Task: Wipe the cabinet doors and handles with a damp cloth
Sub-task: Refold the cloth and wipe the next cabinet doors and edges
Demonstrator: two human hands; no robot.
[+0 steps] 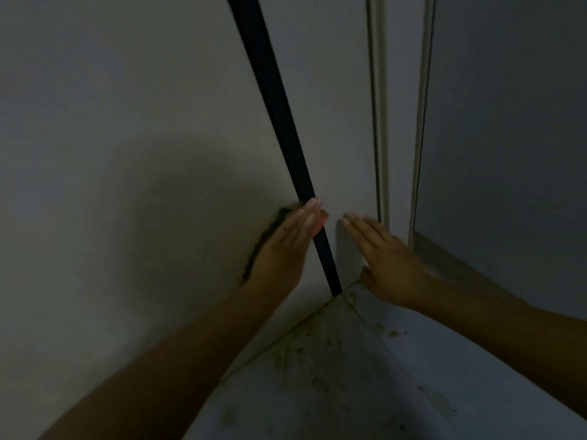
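Two pale cabinet doors fill the view, the left door (127, 154) and the right door (336, 128), split by a long black handle strip (273, 100) that runs down to the floor. My left hand (282, 246) lies flat with straight fingers on the left door, pressing a dark cloth (263, 242) whose edge shows beside the palm. Its fingertips reach the black strip. My right hand (387, 262) rests flat with straight fingers on the low part of the right door.
A pale vertical frame (381, 106) and a bluish panel (508, 138) stand to the right. The tiled floor (333, 376) below is speckled with dirt. The light is dim.
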